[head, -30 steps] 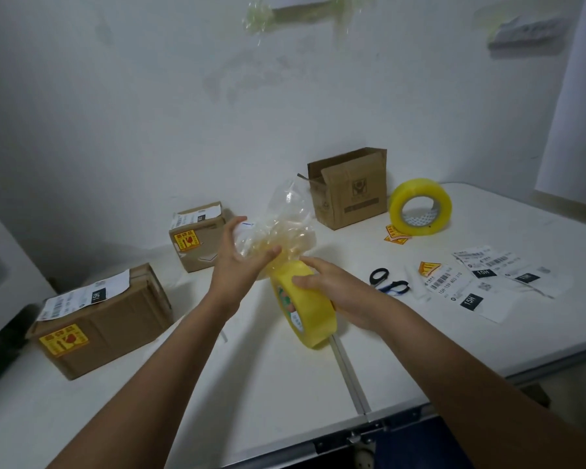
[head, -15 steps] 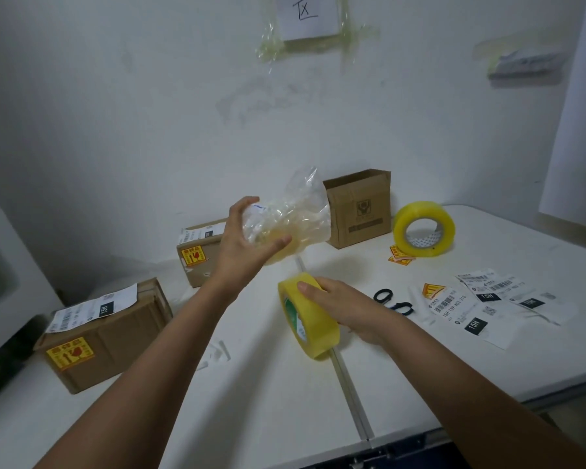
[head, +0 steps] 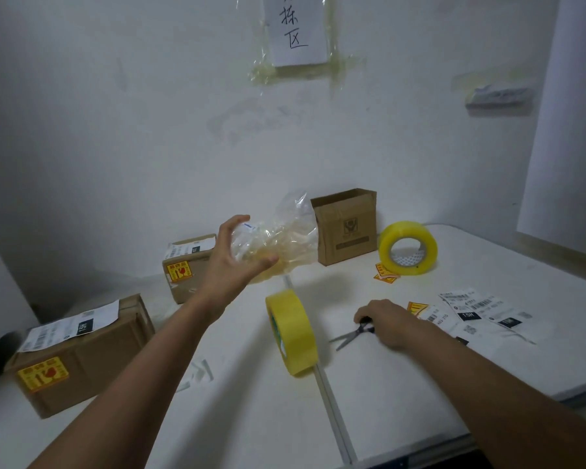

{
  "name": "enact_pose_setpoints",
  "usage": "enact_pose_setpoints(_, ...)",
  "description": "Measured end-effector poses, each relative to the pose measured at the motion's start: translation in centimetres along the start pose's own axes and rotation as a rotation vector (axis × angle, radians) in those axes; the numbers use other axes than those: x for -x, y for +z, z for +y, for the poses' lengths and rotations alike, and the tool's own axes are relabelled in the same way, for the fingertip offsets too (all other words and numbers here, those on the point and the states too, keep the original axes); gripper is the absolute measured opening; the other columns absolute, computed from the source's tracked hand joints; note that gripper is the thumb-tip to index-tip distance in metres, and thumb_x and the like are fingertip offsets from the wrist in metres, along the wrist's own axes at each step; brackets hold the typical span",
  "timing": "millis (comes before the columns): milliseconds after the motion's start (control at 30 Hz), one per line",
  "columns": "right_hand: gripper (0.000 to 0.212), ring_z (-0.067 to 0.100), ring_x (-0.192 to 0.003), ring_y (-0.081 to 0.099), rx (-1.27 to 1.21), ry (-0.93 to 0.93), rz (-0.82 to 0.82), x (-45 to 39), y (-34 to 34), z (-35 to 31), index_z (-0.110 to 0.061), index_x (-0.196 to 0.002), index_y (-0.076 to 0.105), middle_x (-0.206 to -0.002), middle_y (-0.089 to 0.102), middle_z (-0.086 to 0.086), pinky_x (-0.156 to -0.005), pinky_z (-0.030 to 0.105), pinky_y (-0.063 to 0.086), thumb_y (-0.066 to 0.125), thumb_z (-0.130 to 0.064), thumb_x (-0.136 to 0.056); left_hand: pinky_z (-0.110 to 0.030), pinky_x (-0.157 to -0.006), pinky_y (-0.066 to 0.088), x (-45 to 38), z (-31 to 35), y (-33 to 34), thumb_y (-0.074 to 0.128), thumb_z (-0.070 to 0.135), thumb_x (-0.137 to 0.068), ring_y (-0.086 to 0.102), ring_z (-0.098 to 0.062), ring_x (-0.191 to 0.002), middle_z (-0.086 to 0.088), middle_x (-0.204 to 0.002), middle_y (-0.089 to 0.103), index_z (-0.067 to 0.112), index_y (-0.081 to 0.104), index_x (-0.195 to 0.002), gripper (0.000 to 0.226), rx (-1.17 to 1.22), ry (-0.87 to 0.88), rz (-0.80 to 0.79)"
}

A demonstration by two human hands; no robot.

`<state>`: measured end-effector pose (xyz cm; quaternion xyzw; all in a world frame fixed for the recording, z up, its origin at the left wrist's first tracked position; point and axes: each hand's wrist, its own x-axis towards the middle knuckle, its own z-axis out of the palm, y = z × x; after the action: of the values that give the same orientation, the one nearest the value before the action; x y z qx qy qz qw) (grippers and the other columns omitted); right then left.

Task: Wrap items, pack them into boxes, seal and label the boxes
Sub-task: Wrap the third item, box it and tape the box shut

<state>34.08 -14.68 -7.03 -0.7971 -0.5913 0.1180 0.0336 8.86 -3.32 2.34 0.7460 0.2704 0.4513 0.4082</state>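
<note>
My left hand point(head: 232, 257) holds a bundle wrapped in clear plastic point(head: 285, 242) up above the white table point(head: 403, 394). A yellow tape roll point(head: 293, 335) stands on its edge in the middle of the table, untouched. To its right, my right hand point(head: 391, 323) lies over the handles of the black scissors point(head: 349, 336), fingers closed on them, blades open and pointing left. An open brown box point(head: 347, 228) stands at the back by the wall.
Two sealed, labelled boxes sit at the left point(head: 78, 353) and back left point(head: 183, 265). A second yellow tape roll point(head: 408, 248) stands at the back right. Yellow stickers point(head: 384, 274) and shipping labels point(head: 471, 311) lie on the right. A table seam point(head: 332, 411) runs toward me.
My right hand let go of the middle tape roll and moved right onto the scissors. My left hand lifted the wrapped bundle higher and away from the roll.
</note>
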Motion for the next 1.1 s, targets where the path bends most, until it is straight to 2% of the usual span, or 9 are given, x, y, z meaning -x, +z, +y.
enact_pose_setpoints(167,0.04,0.026,-0.125,0.04,0.135,-0.002,0.039,-0.4,0.3,-0.9,-0.02,-0.133,0.053,-0.131,0.047,0.011,-0.094,0.035,0.042,0.052,-0.008,-0.096,-0.026,-0.073,0.057,0.1,0.0,-0.5,0.081,0.026,-0.078,0.061,-0.012,-0.107,0.014,-0.126,0.051,0.051,0.039,-0.128,0.07,0.047,-0.029,-0.028)
enact_pose_setpoints(333,0.036,0.028,-0.094,0.054,0.093,-0.002,0.111,-0.8,0.5,-1.9,-0.01,-0.126,0.045,-0.122,0.05,0.016,-0.077,0.035,0.045,0.06,-0.015,-0.094,-0.032,-0.078,0.058,0.0,-0.2,-0.7,0.083,0.031,-0.076,0.061,-0.017,-0.111,0.007,-0.134,0.049,0.056,0.038,-0.126,0.071,0.028,-0.02,-0.05)
enact_pose_setpoints(433,0.045,0.029,-0.105,0.06,-0.064,0.01,0.155,-1.1,-0.4,-2.3,-0.011,-0.134,0.041,-0.124,0.055,0.016,-0.086,0.037,0.051,0.061,-0.015,-0.094,-0.036,-0.081,0.058,-0.2,-0.1,-0.7,0.083,0.033,-0.075,0.06,-0.02,-0.113,0.004,-0.137,0.047,0.057,0.039,-0.126,0.071,0.013,-0.018,-0.053)
enact_pose_setpoints(533,0.048,0.025,-0.112,0.057,-0.171,0.027,0.088,-0.6,-2.7,-2.1,-0.016,-0.136,0.05,-0.129,0.057,0.01,-0.087,0.028,0.045,0.067,-0.025,-0.091,-0.035,-0.08,0.059,-0.2,0.1,-0.7,0.082,0.033,-0.076,0.059,-0.018,-0.112,0.004,-0.135,0.047,0.057,0.038,-0.126,0.071,0.011,-0.013,-0.055)
enact_pose_setpoints(633,0.025,0.013,-0.085,0.061,-0.196,0.005,-0.016,0.7,-5.2,-1.9,-0.021,-0.112,0.069,-0.11,0.07,0.003,-0.068,0.022,0.045,0.069,-0.032,-0.089,-0.036,-0.083,0.059,0.0,0.2,-0.4,0.082,0.029,-0.077,0.059,-0.014,-0.11,0.008,-0.128,0.049,0.054,0.039,-0.127,0.071,0.019,-0.005,-0.042)
enact_pose_setpoints(767,0.04,0.013,-0.085,0.055,-0.325,-0.02,-0.119,3.3,-8.8,-2.6,-0.023,-0.111,0.068,-0.1,0.061,-0.003,-0.079,0.026,0.046,0.07,-0.051,-0.083,-0.03,-0.086,0.057,0.2,0.3,-0.3,0.083,0.026,-0.077,0.059,-0.013,-0.112,0.013,-0.125,0.05,0.052,0.04,-0.128,0.071,0.033,0.007,-0.043)
enact_pose_setpoints(900,0.027,0.011,-0.083,0.051,-0.484,-0.125,-0.242,4.3,-10.6,-2.6,-0.027,-0.104,0.07,-0.092,0.06,-0.008,-0.076,0.023,0.042,0.077,-0.037,-0.08,-0.033,-0.083,0.057,0.4,0.5,-0.4,0.083,0.028,-0.077,0.06,-0.015,-0.111,0.009,-0.128,0.051,0.053,0.041,-0.126,0.07,0.034,-0.011,-0.041)
enact_pose_setpoints(1000,0.022,0.011,-0.081,0.048,-0.451,-0.187,-0.224,4.2,-10.9,-3.1,-0.028,-0.102,0.068,-0.09,0.061,-0.008,-0.074,0.024,0.038,0.077,-0.028,-0.082,-0.03,-0.075,0.056,0.6,0.9,-0.4,0.084,0.032,-0.076,0.06,-0.016,-0.111,0.006,-0.132,0.05,0.056,0.041,-0.124,0.069,0.018,-0.025,-0.042)
enact_pose_setpoints(1100,0.028,0.013,-0.086,0.051,-0.396,-0.199,-0.161,3.9,-11.0,-4.0,-0.025,-0.108,0.067,-0.098,0.06,-0.005,-0.075,0.023,0.039,0.077,-0.03,-0.083,-0.035,-0.082,0.057,0.6,1.0,-0.4,0.084,0.034,-0.075,0.057,-0.02,-0.116,0.004,-0.137,0.046,0.058,0.041,-0.123,0.07,-0.008,-0.026,-0.055)
